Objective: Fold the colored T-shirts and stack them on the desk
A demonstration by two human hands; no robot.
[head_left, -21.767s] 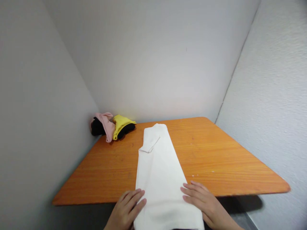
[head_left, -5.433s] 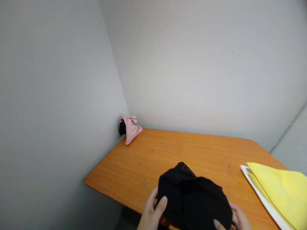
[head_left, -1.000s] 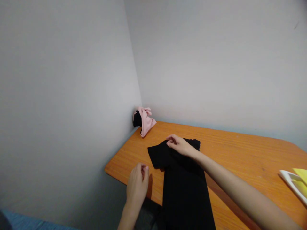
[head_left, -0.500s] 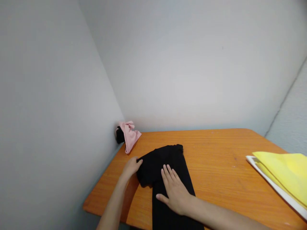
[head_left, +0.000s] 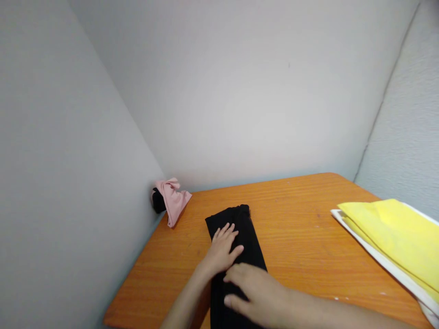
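A black garment (head_left: 243, 230) lies folded into a long narrow strip on the orange table (head_left: 302, 256), running from mid-table toward me. My left hand (head_left: 222, 250) lies flat on its upper part with fingers spread. Closer to me, my right hand (head_left: 255, 290) rests palm down across the strip, fingers stretched toward the left. Neither hand holds anything.
A crumpled pink cloth (head_left: 171, 198) with a black piece (head_left: 157, 201) behind it sits in the far left corner against the walls. At the right edge a folded yellow garment (head_left: 394, 237) lies stacked on a folded white one (head_left: 380, 260). Walls close in on three sides.
The sleeve that stuck out to the left is now folded in, so the black garment is a straight strip. My left hand moved from its left edge onto its top.
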